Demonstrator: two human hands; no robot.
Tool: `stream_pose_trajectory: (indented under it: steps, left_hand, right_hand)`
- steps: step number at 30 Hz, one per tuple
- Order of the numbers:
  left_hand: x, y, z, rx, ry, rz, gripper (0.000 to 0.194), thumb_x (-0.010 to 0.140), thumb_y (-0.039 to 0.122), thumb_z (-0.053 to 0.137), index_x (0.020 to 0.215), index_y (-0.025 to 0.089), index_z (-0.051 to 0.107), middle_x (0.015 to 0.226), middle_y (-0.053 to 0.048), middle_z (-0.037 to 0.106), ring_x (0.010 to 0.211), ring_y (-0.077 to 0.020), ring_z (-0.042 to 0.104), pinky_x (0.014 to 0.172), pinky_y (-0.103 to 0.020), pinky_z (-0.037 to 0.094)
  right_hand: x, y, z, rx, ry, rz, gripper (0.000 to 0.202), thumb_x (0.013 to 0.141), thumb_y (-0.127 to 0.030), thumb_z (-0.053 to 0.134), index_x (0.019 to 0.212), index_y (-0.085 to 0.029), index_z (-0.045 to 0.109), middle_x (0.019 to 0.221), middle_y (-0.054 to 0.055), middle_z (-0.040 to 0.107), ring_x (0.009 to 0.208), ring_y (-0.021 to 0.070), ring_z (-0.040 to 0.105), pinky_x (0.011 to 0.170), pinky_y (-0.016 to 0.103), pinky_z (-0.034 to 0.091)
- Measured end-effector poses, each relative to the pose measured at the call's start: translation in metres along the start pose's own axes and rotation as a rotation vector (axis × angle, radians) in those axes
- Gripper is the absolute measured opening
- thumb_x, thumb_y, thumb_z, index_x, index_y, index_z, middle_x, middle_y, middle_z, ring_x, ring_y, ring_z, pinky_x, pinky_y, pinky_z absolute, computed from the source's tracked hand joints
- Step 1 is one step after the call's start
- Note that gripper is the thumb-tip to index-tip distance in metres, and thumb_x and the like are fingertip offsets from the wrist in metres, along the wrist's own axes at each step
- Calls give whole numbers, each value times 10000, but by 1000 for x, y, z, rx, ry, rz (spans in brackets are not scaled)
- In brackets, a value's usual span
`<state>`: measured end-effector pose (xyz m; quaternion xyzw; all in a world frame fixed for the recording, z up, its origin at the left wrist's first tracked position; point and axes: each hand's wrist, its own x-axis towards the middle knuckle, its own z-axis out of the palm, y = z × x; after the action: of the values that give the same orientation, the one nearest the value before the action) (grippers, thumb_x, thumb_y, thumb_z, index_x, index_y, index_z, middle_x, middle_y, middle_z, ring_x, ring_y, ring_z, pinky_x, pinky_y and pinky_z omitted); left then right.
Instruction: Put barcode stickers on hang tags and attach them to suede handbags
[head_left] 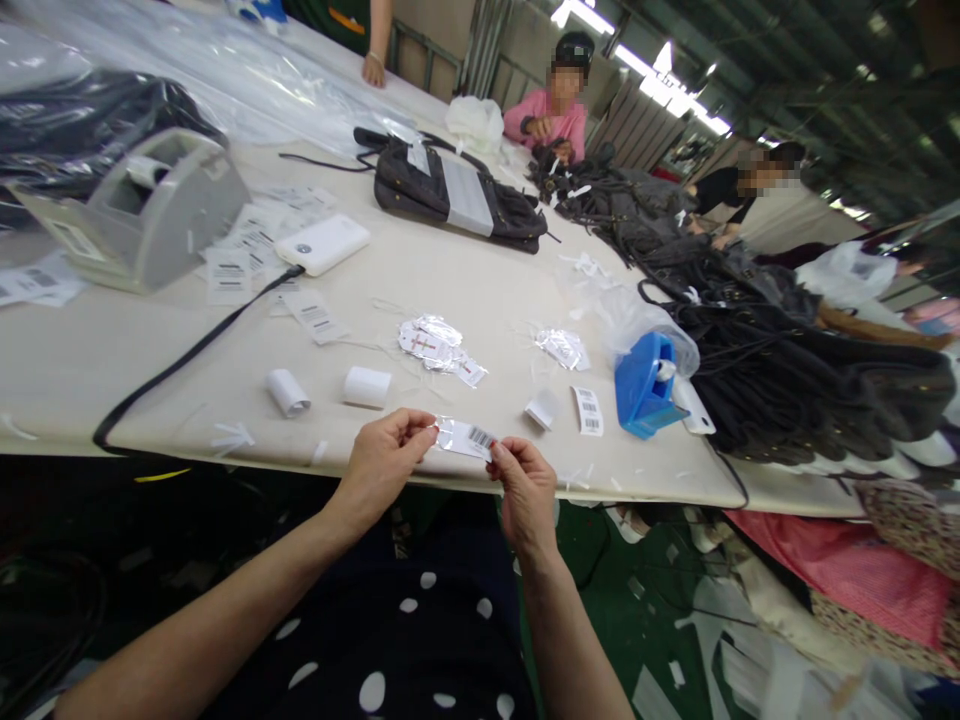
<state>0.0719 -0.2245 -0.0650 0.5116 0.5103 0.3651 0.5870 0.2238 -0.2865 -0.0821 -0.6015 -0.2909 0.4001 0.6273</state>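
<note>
Between my two hands, at the table's front edge, is a white hang tag with a barcode sticker at its right end. My left hand pinches the tag's left end. The right end is pinched by my right hand, thumb against the barcode. Just beyond lies a pile of shiny wrapped hang tags with strings, and a smaller pile of tags sits to its right. Curled white label strips rest near my left hand. A flat barcode label strip lies right of my right hand.
A blue tape dispenser stands at right, beside heaped dark garments. At left are a grey tape dispenser, a white power bank with a black cable, and label sheets. A folded dark bundle lies farther back. Other people work around the table.
</note>
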Motion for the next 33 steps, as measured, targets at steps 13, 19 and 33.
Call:
stream_pose_trajectory:
  steps: [13,19,33]
  left_hand:
    - [-12,-6,28,-325,-152,-121,179,690,307,615,718,133,578,611,31,521,516,-67,399,488,-196,299]
    - [-2,4,9,108,-136,56,166,700,319,556,647,162,564,581,29,511,566,-114,444,560,-233,342]
    - [-3,12,1,761,-302,311,164,785,253,465,813,193,616,732,-37,638,695,-189,581,623,-272,384]
  right_hand:
    - [-20,18,20,38,75,-58,190,741,-337,635,795,-167,569,660,-29,558,558,85,484,548,220,390]
    - [-14,6,2,-428,14,-328,251,856,-298,486,1069,-178,544,820,43,613,747,149,568,682,295,449]
    - [4,-39,7,-1159,-484,-806,184,866,-174,445,770,-166,602,754,55,582,744,157,504,693,287,391]
